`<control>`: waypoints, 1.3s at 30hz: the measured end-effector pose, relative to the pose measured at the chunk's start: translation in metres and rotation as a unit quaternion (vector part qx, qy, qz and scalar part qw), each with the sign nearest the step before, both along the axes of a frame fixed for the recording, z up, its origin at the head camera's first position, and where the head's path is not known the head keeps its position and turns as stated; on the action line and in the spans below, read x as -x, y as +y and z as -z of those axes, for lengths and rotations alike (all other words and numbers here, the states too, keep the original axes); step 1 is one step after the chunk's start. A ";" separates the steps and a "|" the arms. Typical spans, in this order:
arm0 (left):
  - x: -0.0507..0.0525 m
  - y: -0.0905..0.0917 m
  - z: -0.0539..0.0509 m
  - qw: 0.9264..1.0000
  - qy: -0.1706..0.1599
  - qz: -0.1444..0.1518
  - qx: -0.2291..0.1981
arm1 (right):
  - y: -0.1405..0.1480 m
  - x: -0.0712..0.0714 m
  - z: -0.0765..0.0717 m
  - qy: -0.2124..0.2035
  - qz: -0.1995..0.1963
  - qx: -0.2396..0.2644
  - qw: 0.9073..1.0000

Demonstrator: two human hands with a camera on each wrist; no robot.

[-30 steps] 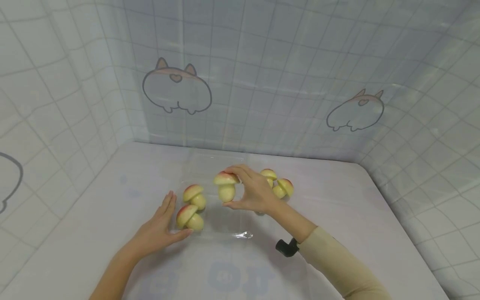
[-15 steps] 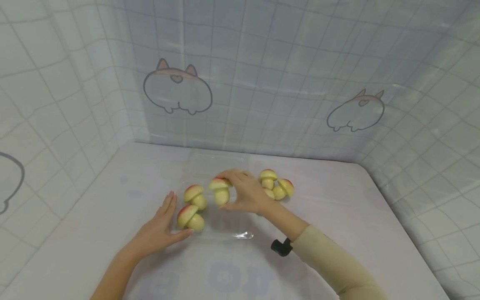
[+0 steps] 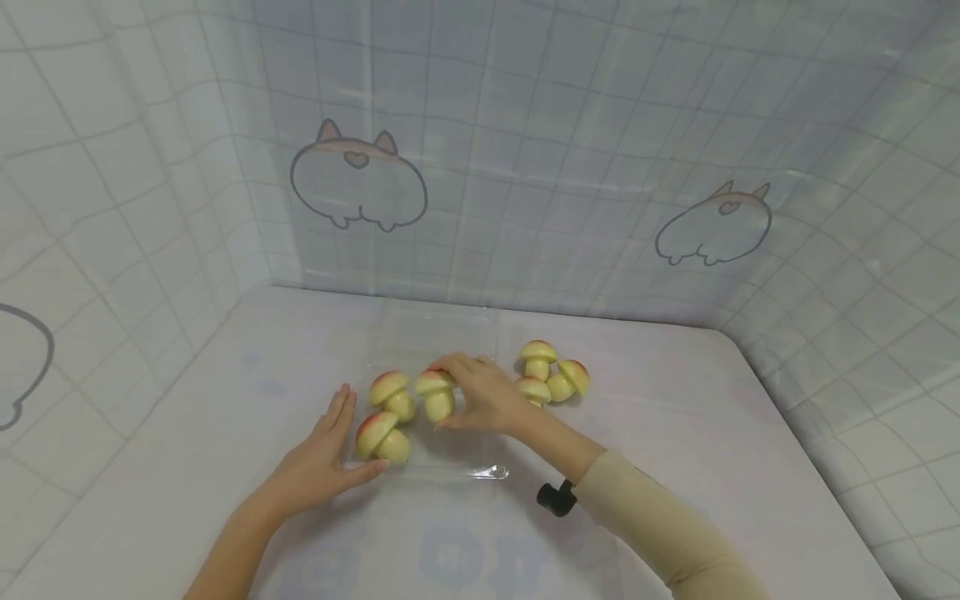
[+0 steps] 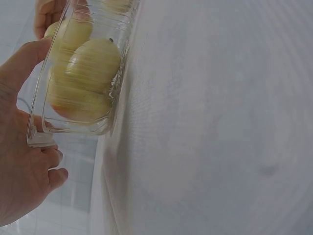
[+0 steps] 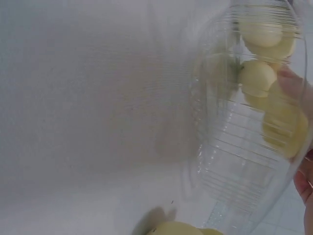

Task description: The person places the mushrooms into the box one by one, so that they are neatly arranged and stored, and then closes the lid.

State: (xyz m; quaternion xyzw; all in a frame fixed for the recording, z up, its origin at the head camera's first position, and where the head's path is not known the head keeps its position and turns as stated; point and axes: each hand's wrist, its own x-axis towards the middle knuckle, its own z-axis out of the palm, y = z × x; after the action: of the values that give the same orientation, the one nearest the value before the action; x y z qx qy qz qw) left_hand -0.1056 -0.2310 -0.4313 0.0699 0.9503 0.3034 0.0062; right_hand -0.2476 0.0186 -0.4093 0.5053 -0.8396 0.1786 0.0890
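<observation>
My right hand [image 3: 487,396] pinches a yellow mushroom-shaped piece with a red-tinged cap [image 3: 438,404], thumb below and fingers on the cap, low inside a clear plastic container [image 3: 491,472]. Whether its base touches the floor of the container cannot be seen. Two similar pieces lie tilted along the container's left side, one farther back [image 3: 392,392] and one nearer [image 3: 384,439]. My left hand [image 3: 318,471] rests at the near left corner, fingers straight along the side and thumb on the front edge. Through the clear wall [image 4: 39,112], the left wrist view shows the pieces inside.
The container's clear lid [image 3: 435,329] lies folded back behind it. To the right, several more pieces [image 3: 537,360] sit clustered on the white table [image 3: 675,433]. A black device [image 3: 557,498] is at the right wrist. Grid-patterned curtains [image 3: 540,167] surround the table.
My right hand has moved left and down with the mushroom-shaped piece, bringing it beside the two others in the container. The left hand has stayed in place.
</observation>
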 end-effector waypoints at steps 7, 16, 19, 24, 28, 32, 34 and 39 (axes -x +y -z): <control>-0.001 0.000 0.001 1.000 0.003 -0.002 0.006 | -0.002 0.003 0.009 0.001 0.008 -0.021 1.000; -0.001 0.000 0.000 1.000 0.003 -0.001 0.005 | -0.002 0.006 0.012 0.021 0.013 -0.057 0.998; -0.001 0.000 0.000 1.000 0.003 -0.002 0.004 | -0.002 0.006 0.014 0.033 0.018 -0.079 0.996; -0.001 0.000 0.001 1.000 0.004 -0.002 0.004 | -0.004 0.009 0.017 0.051 0.020 -0.091 0.994; -0.001 0.000 0.001 1.000 0.003 -0.002 0.003 | -0.005 0.010 0.019 0.042 0.016 -0.086 0.995; -0.001 0.001 0.001 1.000 0.002 -0.002 0.000 | -0.007 0.010 0.020 0.031 0.009 -0.086 0.996; -0.001 0.001 0.000 1.000 0.001 -0.002 -0.004 | -0.007 0.009 0.019 0.027 0.008 -0.089 0.996; -0.001 0.001 -0.001 1.000 -0.004 -0.001 -0.005 | -0.009 0.008 0.019 0.027 0.010 -0.101 0.994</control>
State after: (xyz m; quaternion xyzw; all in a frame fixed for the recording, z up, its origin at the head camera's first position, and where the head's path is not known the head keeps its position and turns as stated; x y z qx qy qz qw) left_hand -0.1044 -0.2301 -0.4304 0.0678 0.9488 0.3084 0.0090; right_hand -0.2553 0.0096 -0.4279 0.5083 -0.8554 0.0778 0.0617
